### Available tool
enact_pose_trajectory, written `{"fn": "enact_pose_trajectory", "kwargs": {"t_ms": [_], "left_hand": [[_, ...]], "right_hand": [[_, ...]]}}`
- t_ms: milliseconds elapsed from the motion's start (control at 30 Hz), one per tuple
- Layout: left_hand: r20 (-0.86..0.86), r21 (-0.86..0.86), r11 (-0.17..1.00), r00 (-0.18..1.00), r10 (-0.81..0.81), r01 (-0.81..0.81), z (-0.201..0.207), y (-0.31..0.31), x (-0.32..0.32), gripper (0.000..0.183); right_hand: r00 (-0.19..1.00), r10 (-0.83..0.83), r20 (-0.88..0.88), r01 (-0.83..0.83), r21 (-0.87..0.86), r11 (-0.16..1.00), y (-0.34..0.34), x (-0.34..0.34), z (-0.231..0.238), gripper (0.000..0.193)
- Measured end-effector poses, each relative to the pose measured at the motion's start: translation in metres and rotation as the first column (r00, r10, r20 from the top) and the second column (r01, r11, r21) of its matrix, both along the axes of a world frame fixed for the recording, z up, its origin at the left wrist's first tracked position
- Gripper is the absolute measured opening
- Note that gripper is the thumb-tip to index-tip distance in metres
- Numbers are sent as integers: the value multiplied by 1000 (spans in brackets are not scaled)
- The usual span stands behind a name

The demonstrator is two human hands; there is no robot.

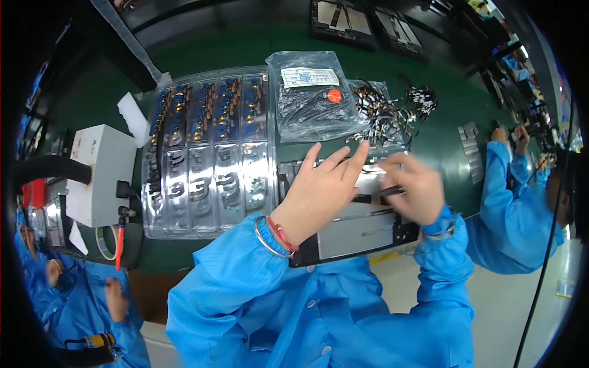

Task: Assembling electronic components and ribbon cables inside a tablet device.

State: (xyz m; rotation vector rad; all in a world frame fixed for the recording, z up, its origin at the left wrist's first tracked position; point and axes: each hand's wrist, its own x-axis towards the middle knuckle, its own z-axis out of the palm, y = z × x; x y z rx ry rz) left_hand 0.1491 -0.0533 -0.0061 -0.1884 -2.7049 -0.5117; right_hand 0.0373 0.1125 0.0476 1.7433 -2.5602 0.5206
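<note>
An opened flat electronic device [356, 236], black-framed with a large silver panel, lies at the table's front edge before me. My left hand [319, 196] rests over its far left part, palm down with the fingers stretched and spread, and nothing shows in its grip. On the device's far right part, my right hand [420, 190] is closed round a dark slim tool [388, 191]. Motion blurs this hand, and the exact kind of tool cannot be made out. The fingers of both hands partly cover the device's far strip.
Left of the device sits a clear compartment tray [208, 153] of small circuit boards and dark curved parts. Beyond are a plastic bag [313, 98] of black cables and loose cable bundles [380, 110]. A white box [101, 175] stands far left. A co-worker's blue sleeve [509, 214] is at right.
</note>
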Motion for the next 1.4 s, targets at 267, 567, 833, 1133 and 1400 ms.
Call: {"fn": "enact_pose_trajectory", "kwargs": {"t_ms": [267,567,833,1133,1400], "left_hand": [[-61,-158,987,998,9,-19,7,12,0,70],[112,-90,996,994,-21,31,24,0,0,62],[207,-63,996,977,-47,62,33,-4,-6,47],[163,-87,996,987,-18,33,29,-2,-6,39],[229,-209,977,973,17,32,28,1,-6,48]], "right_hand": [[918,-385,99,395,-118,911,59,-7,-27,28],[931,-295,216,338,-206,918,62,11,-28,22],[919,-284,273,340,-184,922,52,-18,-11,20],[506,-140,851,615,-243,750,47,-39,-25,31],[543,-357,760,684,-154,713,50,-29,-33,28]]}}
